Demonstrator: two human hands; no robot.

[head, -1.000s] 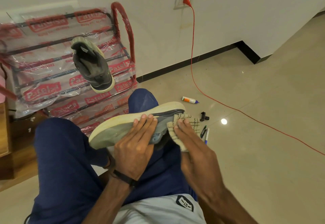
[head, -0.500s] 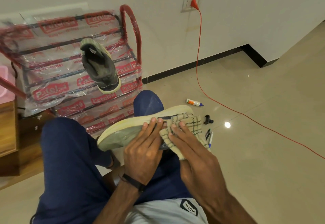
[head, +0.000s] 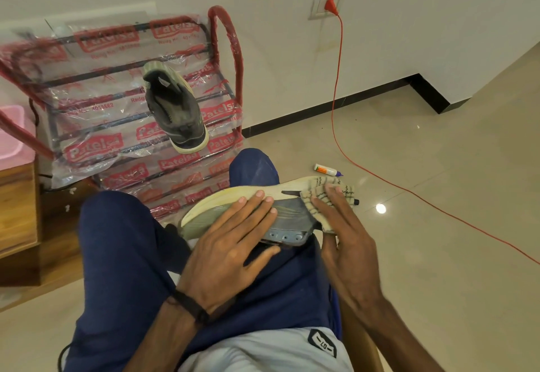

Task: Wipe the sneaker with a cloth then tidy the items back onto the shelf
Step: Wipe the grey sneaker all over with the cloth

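A grey sneaker (head: 287, 219) with a pale yellowish sole lies on its side across my lap, sole facing away. My left hand (head: 233, 249) holds it, fingers laid over the upper with tips on the sole and thumb under the collar. My right hand (head: 342, 234) holds a beige cloth (head: 336, 190) with dark lines and presses it on the sneaker's right end; part of the cloth hangs below my palm. The matching sneaker (head: 175, 108) sits tilted on the shoe rack (head: 225, 50), a red-framed shelf wrapped in printed plastic.
A small white tube (head: 326, 169) lies on the tiled floor beyond the sneaker, and a black pen tip (head: 356, 202) pokes out past the cloth. A red cable (head: 336, 79) runs from the wall socket (head: 328, 3) across the floor to the right. Wooden furniture (head: 17, 205) stands at the left.
My right hand has slid the cloth rightwards along the sneaker, away from my left fingers, to its end. My left hand has kept its hold.
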